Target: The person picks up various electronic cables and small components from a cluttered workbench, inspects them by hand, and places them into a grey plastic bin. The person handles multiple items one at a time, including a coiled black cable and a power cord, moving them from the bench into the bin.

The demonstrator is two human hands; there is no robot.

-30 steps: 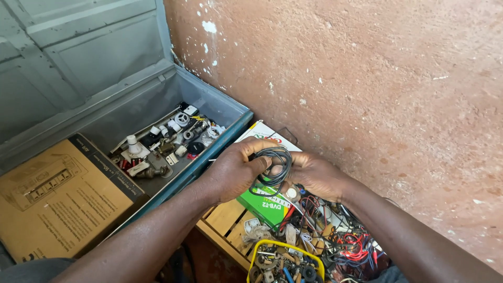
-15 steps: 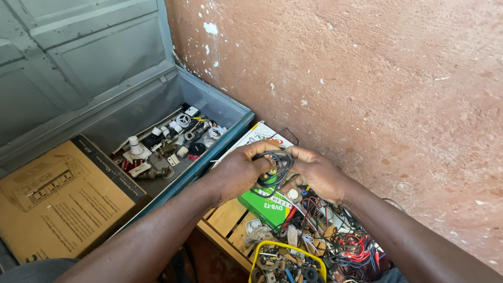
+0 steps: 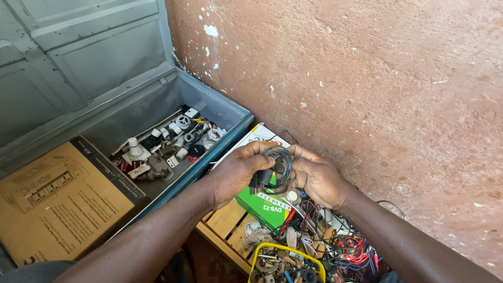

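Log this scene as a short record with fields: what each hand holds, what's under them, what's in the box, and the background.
left hand: pinches coiled black cable
right hand: supports the same coil from the other side
below hands: green and white carton on wooden crate, tangle of loose wires
metal box: grey, lid open, holds small electrical parts and a brown cardboard box
near edge: yellow basket
background: rough reddish wall

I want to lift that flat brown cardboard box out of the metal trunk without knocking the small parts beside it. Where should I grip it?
Probably grip the cardboard box by its two long edges, coming from above on the near side. It lies flat in the metal trunk, with the loose parts on its far right side. Both the left hand and right hand hold a coiled black cable.
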